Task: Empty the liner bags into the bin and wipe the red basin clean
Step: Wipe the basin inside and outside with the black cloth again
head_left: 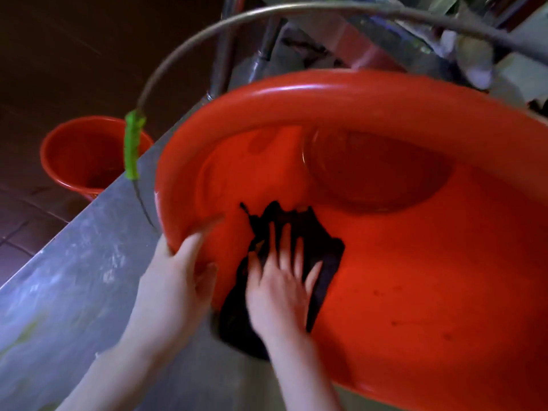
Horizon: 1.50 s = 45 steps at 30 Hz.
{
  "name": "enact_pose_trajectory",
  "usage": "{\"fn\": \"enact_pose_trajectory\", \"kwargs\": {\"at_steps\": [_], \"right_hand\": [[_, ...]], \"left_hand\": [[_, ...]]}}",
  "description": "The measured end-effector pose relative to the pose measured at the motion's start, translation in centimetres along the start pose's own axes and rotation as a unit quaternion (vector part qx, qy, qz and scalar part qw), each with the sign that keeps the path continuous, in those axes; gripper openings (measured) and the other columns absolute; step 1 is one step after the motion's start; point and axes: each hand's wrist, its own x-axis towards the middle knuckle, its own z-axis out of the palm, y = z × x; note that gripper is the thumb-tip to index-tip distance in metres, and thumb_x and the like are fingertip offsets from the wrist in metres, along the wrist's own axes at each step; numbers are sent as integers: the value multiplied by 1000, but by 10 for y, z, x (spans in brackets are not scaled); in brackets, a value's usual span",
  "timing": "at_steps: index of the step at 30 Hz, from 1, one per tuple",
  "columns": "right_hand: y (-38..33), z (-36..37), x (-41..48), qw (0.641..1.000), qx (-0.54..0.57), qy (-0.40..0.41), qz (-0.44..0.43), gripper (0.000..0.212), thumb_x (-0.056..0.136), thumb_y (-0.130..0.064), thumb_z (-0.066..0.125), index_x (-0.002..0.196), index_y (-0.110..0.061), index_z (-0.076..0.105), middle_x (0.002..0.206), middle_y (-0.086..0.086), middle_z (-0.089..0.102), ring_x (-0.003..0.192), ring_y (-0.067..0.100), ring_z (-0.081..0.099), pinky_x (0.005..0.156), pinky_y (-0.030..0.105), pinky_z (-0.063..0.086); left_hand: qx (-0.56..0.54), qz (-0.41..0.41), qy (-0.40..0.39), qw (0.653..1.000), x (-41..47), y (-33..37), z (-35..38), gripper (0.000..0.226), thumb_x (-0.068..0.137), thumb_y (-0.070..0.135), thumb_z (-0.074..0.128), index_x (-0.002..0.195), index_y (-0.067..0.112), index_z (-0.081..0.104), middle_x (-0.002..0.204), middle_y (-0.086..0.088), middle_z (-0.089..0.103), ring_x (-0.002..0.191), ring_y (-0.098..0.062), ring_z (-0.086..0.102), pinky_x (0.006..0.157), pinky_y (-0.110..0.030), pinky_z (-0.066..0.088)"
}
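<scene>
The big red basin (385, 262) stands tilted on the steel table, its opening turned toward me. My left hand (178, 271) grips its near-left rim, thumb inside the basin and fingers behind the edge. My right hand (281, 286) lies flat with spread fingers on a dark cloth (320, 247), pressing it against the basin's inner wall. Part of the cloth hangs out over the rim below my wrist. The picture is blurred by motion.
A steel table top (74, 277) runs under the basin. A red bucket (80, 155) stands on the dark tiled floor to the left. A curved metal rod with a green sleeve (132, 143) arcs above the basin. Metal legs and clutter crowd the back right.
</scene>
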Motion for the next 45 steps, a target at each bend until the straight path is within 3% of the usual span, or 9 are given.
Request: {"fn": "enact_pose_trajectory", "kwargs": {"at_steps": [4,12,19,25,30,33,38,41,45], "right_hand": [[-10,-1,-2,999,-10,20,-25,62,94,-59,14,152,-36,16,162,-9,11,150,17,10,116,59,3],[7,-25,133,992,46,-62,98,56,101,-49,22,154,-34,9,163,-7,5,149,19,1,116,60,-2],[-27,-6,-2,995,12,-11,-100,63,94,-59,11,152,-39,-1,163,-10,0,149,15,2,116,58,4],[-24,-17,89,994,86,-46,44,59,101,-49,24,154,-35,2,163,-7,-1,150,17,0,117,59,-1],[-12,-17,140,992,61,-74,76,58,100,-53,19,153,-36,7,163,-7,1,150,19,-1,114,61,-8],[-6,-11,139,996,47,-45,60,58,99,-54,19,153,-37,7,163,-8,2,149,18,0,113,61,-10],[8,-11,141,999,21,-35,33,57,101,-50,22,154,-36,7,163,-6,2,149,19,1,114,62,-6],[25,-15,142,999,-19,-34,26,58,101,-52,20,154,-36,4,163,-6,2,150,21,1,114,61,-7],[45,-24,133,994,-76,-46,66,56,101,-52,17,154,-36,5,163,-6,2,150,23,0,115,61,-8]], "left_hand": [[-28,-27,-12,999,5,-10,-2,67,80,8,70,130,45,46,108,-2,51,70,-21,56,64,-31,45],[-99,-38,-32,994,-12,-14,11,74,82,13,71,135,53,40,110,0,53,74,-6,50,74,-25,43],[-156,-70,-78,982,-16,-17,9,71,83,6,67,137,44,42,132,13,55,124,-6,49,102,-27,40],[-175,-72,-74,979,-39,-8,18,76,82,9,71,138,47,39,134,26,50,122,2,48,100,-12,36],[-279,-171,-121,937,-52,13,26,75,84,13,71,134,58,39,126,11,60,95,-12,67,92,-31,52],[-171,-141,-93,971,-45,11,0,70,78,11,76,130,50,50,101,4,60,73,-2,63,74,-12,45],[46,34,108,992,0,11,-56,53,76,8,70,126,23,61,123,-10,41,103,-21,50,91,-19,37],[71,98,74,990,26,10,-59,52,80,6,63,128,26,60,115,-1,39,86,-14,47,80,-23,42],[39,72,40,996,27,-2,-41,66,77,-3,66,130,36,58,114,5,44,82,-8,48,78,-6,37]]}}
